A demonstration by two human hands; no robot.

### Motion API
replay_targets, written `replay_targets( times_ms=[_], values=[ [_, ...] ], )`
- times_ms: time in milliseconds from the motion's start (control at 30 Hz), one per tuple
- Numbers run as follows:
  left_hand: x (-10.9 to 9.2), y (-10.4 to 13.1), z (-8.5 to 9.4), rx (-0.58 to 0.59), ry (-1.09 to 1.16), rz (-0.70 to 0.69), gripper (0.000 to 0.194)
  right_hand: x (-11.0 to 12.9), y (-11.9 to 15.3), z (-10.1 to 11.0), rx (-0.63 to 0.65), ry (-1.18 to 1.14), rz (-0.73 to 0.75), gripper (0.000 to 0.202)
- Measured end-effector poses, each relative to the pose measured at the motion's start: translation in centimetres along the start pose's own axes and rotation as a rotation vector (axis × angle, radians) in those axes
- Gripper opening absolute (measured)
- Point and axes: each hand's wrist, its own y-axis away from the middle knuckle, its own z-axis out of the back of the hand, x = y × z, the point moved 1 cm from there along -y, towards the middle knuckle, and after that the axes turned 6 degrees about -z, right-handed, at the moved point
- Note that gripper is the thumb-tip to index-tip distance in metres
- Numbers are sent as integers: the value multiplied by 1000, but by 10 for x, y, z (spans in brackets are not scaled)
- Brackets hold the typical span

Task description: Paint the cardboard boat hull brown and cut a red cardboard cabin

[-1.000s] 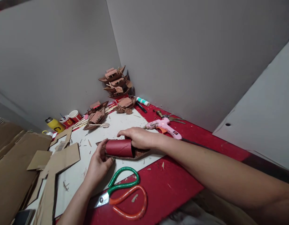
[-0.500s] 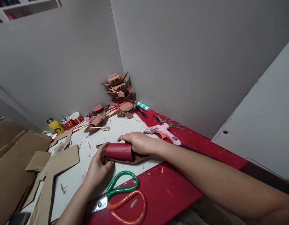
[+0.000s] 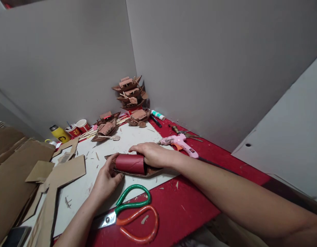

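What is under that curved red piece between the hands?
A brown boat-shaped base shows along the near edge. The red piece covers its middle; the left hand and right hand hide parts too.

We log a red tabletop (image 3: 191,209), pale scraps strewn along its near part. A white sheet (image 3: 138,135) covers much of it. Across the sheet's near edge we note scissors (image 3: 119,219), one handle green, one orange. Toward the wall: pink glue gun (image 3: 180,140), nozzle over the sheet; black marker (image 3: 155,121) beside a white-and-green tube (image 3: 157,115).
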Motion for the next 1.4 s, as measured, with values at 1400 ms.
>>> replay_targets(
  times_ms=[1400],
  values=[
    [-8, 0, 0, 5, -24, -4, 66, 9, 11, 13, 14, 2, 37, 57]
  ],
)
